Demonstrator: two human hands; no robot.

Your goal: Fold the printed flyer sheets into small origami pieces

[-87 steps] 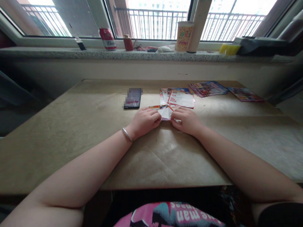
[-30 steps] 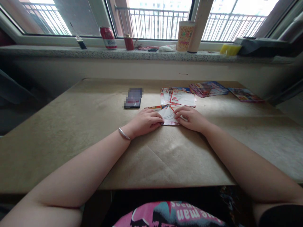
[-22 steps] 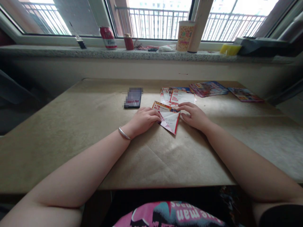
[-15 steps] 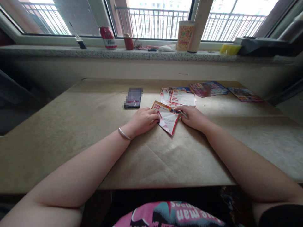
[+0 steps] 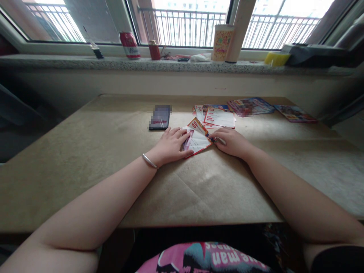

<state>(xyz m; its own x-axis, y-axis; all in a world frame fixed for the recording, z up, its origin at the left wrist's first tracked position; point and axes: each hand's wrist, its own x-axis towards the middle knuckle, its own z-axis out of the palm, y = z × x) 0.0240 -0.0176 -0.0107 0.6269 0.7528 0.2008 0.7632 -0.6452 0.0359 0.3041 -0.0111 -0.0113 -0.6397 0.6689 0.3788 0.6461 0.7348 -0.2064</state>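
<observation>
A folded red-and-white paper flyer (image 5: 197, 139) lies on the brown table (image 5: 85, 151) between my hands. My left hand (image 5: 170, 145), with a silver bracelet on its wrist, rests on the flyer's left edge, fingers stretched out and thumb under its lower corner. My right hand (image 5: 231, 141) pinches the flyer's right corner with curled fingers. The flyer's far edge is lifted slightly off the table.
A dark phone (image 5: 160, 118) lies just beyond my left hand. More flyers (image 5: 218, 116) and two stacks of coloured leaflets (image 5: 250, 106) sit at the far right. The windowsill holds a red can (image 5: 130, 45), a paper cup (image 5: 221, 43) and small items.
The flyer was a small folded packet under both hands, then opened and turned. Its point has swung from facing me to lying flatter, leftward. My left fingers have spread over it.
</observation>
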